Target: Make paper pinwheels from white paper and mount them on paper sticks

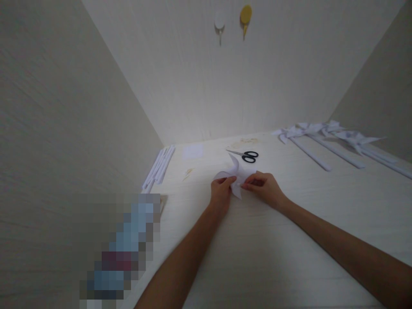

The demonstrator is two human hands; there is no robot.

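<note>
A white paper pinwheel head (234, 172) with curved blades is between my two hands, just above the table. My left hand (221, 189) grips its left side, the thumb pressed near the centre. From the right, my right hand (265, 188) pinches at a lower right part of the paper with thumb and forefinger; whether a small pin is also between those fingertips is too small to tell. Black-handled scissors (246, 155) lie right behind the paper, blades pointing left.
Finished white pinwheels (317, 133) on paper sticks lie at the right back. Rolled paper sticks (159, 167) are stacked at the left edge, near a square paper sheet (192, 151). Small toothpick-like pieces (188, 173) lie left of centre. Two hooks (246, 15) hang on the wall.
</note>
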